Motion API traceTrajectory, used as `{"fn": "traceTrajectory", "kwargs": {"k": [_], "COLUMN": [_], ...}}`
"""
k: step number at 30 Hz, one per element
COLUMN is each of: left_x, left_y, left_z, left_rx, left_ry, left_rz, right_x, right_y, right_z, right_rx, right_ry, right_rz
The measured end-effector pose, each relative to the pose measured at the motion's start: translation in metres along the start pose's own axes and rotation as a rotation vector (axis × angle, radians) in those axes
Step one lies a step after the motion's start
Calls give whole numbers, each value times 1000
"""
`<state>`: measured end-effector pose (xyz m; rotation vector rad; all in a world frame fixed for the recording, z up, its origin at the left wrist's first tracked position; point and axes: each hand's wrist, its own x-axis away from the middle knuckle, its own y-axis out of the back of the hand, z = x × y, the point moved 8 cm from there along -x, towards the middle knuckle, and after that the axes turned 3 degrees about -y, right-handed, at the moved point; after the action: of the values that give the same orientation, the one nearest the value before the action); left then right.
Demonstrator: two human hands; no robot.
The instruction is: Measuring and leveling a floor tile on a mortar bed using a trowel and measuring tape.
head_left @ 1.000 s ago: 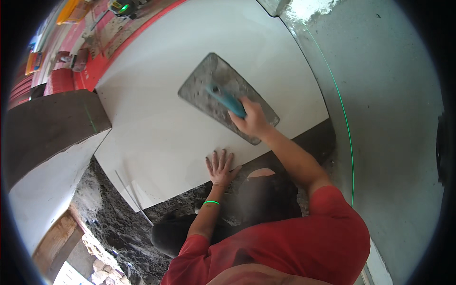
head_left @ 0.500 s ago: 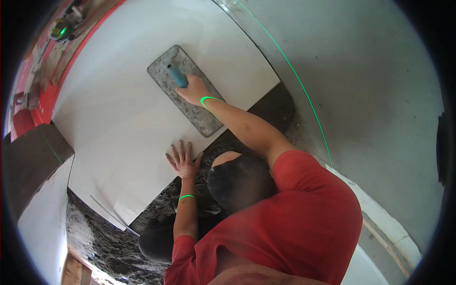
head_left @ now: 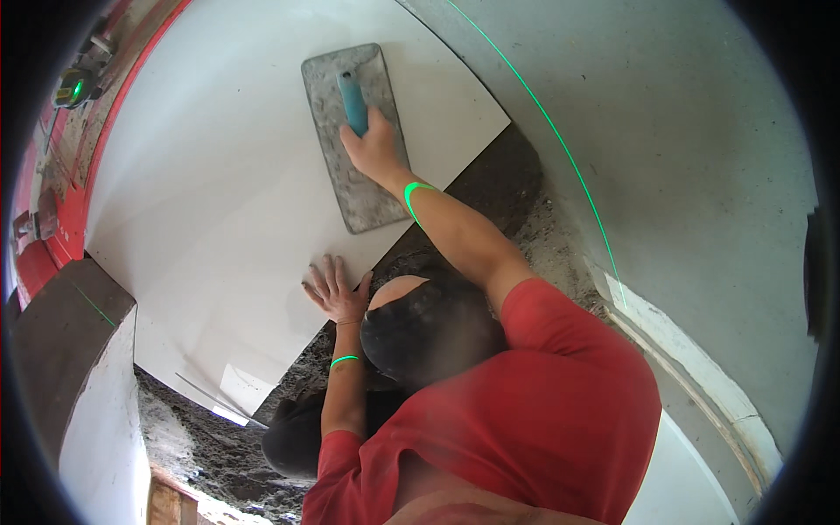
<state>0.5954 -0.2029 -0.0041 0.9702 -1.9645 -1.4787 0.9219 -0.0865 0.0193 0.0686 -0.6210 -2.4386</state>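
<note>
The right hand [head_left: 374,149] grips the blue-handled trowel [head_left: 354,140], flat on the big white tile [head_left: 210,175]; the left hand [head_left: 337,289] (fingers spread) presses the tile's edge.

The right hand [head_left: 374,149] covers the near end of the blue handle [head_left: 353,96] on the grey trowel [head_left: 354,140], its fingers hidden beneath, while the red-sleeved arm hides the white tile [head_left: 219,175] edge below.

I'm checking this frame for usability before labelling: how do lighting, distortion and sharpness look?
Head view: even daylight, the white tile bright but not blown out; a green laser line curves with the fisheye; black vignette rings the frame; the right hand on the trowel and the left hand are sharp.
</note>
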Motion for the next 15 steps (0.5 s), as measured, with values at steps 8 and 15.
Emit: {"fn": "traceTrajectory", "kwargs": {"k": [8,15], "left_x": [9,8], "left_y": [8,26], "left_z": [20,33], "left_rx": [18,186], "left_ry": [91,158], "left_rz": [86,226], "right_x": [-1,-28], "right_y": [-15,-117], "right_z": [15,57], "right_rx": [198,247], "right_ry": [86,155], "right_rz": [84,806]}}
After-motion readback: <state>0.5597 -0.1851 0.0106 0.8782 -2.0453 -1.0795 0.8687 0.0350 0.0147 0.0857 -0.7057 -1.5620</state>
